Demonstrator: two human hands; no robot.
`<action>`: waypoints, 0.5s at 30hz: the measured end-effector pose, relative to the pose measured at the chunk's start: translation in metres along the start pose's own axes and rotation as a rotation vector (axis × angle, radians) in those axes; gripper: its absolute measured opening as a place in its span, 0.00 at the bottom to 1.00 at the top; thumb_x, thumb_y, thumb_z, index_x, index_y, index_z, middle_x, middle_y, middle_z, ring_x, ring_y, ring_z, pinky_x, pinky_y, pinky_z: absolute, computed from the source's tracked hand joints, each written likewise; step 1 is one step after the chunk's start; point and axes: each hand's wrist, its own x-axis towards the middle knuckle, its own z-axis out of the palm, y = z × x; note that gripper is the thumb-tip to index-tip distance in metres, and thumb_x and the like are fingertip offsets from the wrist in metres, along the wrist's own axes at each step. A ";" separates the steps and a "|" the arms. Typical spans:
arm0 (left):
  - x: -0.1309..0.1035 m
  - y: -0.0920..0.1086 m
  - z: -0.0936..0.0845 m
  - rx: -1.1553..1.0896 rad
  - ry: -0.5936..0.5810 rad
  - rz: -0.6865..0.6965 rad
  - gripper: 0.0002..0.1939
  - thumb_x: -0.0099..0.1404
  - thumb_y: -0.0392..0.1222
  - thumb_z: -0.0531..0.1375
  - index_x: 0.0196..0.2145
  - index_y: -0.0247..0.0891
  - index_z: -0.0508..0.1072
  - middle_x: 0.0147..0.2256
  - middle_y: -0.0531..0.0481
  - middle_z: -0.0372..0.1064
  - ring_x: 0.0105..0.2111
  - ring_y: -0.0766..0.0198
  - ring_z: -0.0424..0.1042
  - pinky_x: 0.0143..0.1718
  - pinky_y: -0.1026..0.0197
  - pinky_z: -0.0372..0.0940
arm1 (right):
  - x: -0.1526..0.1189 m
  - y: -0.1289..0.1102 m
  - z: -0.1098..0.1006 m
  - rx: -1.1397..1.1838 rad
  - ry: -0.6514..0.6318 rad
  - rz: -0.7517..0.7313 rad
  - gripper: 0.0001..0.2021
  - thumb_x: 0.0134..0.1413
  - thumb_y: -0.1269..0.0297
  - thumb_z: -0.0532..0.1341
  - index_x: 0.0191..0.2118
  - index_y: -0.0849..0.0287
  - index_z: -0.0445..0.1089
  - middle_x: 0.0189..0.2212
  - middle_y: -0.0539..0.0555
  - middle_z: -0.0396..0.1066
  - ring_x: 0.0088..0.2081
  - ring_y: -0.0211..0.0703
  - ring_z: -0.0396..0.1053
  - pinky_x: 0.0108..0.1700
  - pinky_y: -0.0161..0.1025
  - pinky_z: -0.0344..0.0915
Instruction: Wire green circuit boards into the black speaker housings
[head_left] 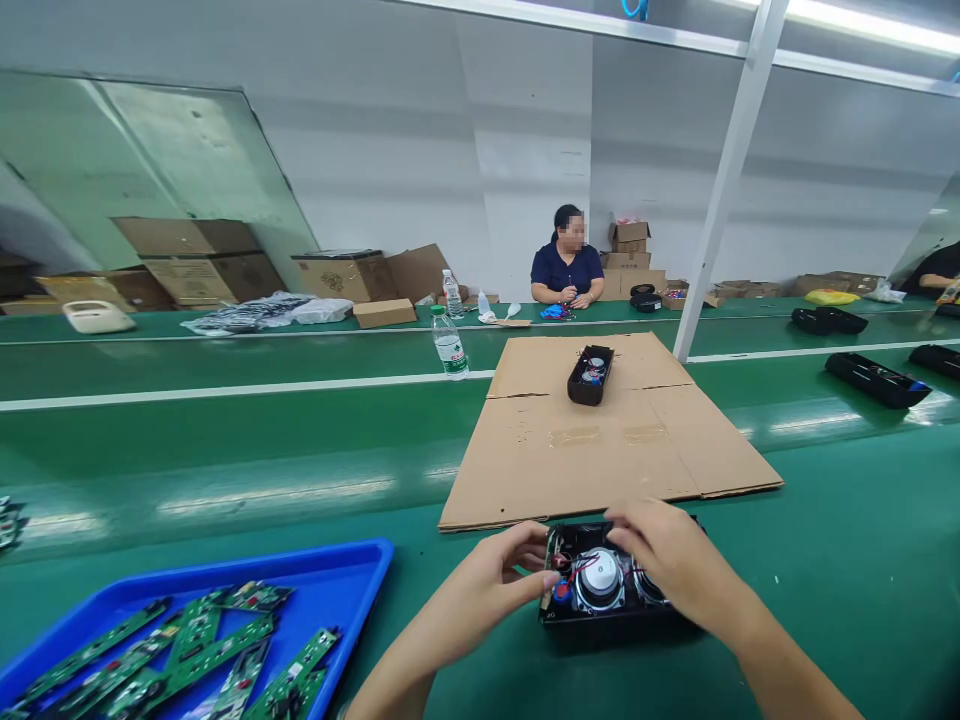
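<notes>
A black speaker housing [622, 630] lies on the green bench right in front of me, its inside facing up with round silver speakers and red and black wires. My left hand [499, 585] grips a green circuit board [553, 560] standing at the housing's left end, thumb beside a blue part. Over the right half of the housing, my right hand [667, 555] has its fingers bent down close to the wires and partly covers the second speaker. What its fingertips hold, if anything, is hidden.
A blue tray [367, 570] of circuit boards lies at the left. Beyond the housing, a cardboard sheet [600, 450] carries another housing [590, 375]. A bottle [450, 345], a white post [731, 170] and a seated person [566, 265] are farther back.
</notes>
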 end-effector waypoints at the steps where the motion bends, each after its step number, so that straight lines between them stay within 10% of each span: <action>1: -0.001 0.000 -0.001 0.020 -0.028 -0.027 0.14 0.50 0.42 0.61 0.36 0.38 0.67 0.33 0.52 0.70 0.33 0.63 0.68 0.36 0.60 0.63 | -0.003 0.005 -0.006 -0.010 -0.074 0.092 0.10 0.59 0.68 0.49 0.36 0.58 0.67 0.31 0.52 0.71 0.33 0.40 0.67 0.34 0.34 0.61; 8: -0.003 0.000 0.023 -0.085 -0.272 -0.215 0.16 0.52 0.46 0.59 0.36 0.38 0.60 0.23 0.58 0.66 0.23 0.68 0.67 0.27 0.64 0.63 | -0.040 0.031 -0.001 -0.125 -0.188 0.275 0.10 0.49 0.67 0.60 0.39 0.57 0.68 0.31 0.53 0.70 0.32 0.43 0.68 0.31 0.35 0.61; 15: 0.017 -0.005 0.058 -0.046 0.050 -0.060 0.13 0.54 0.39 0.55 0.38 0.40 0.59 0.20 0.60 0.61 0.25 0.65 0.68 0.31 0.60 0.68 | -0.048 0.031 0.016 0.168 0.014 0.127 0.07 0.49 0.76 0.58 0.32 0.56 0.70 0.33 0.50 0.70 0.36 0.38 0.67 0.38 0.34 0.64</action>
